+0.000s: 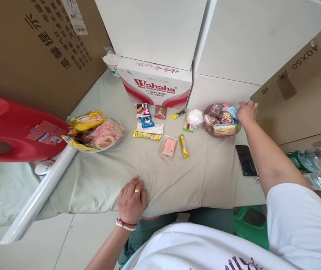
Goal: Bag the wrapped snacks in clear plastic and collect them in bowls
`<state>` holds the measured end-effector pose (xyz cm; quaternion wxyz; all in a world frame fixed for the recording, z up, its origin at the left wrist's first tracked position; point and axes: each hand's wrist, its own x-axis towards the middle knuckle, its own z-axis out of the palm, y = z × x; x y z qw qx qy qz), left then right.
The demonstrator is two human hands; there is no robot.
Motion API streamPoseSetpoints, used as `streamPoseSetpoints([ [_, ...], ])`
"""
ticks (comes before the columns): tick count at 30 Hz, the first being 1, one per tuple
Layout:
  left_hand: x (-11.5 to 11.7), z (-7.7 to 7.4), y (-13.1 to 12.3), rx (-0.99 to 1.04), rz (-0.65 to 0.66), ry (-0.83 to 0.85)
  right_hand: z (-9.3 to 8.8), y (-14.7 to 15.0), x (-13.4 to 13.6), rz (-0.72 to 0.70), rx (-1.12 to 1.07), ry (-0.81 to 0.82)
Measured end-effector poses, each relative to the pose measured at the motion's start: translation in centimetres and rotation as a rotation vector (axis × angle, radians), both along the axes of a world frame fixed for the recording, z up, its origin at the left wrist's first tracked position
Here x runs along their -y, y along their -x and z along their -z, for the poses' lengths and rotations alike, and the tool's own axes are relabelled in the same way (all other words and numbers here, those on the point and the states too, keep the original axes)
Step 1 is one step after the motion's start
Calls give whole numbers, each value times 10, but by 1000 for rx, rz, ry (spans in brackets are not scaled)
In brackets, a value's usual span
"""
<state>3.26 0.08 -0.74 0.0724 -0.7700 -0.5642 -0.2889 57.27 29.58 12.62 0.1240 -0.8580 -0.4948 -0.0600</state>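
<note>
Right hand (248, 111), nearer one, hanging at right rim of brown snack bowl (211, 131), grip impossible to tell; left hand (132, 200), fingers loosely together, resting on cloth (194, 183), well left of bowl.

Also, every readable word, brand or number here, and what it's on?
"Wahaha®": water box
"PURIFIED WATER FOR DRINKING": same box
"40X50": right carton
"温馨提示": left carton
"COCOA", probably: brown packet in the right bowl
Too small, blurred or cut off: remaining carton print, box-top script, red jug label, other wrappers, shirt print.
</note>
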Motion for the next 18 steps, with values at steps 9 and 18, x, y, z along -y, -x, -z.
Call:
streamPoseSetpoints([
  [9,2,1,2,56,27,33,-7,143,-1,-741,109,256],
  [18,7,7,4,201,19,128,-2,164,-5,-569,-145,235],
])
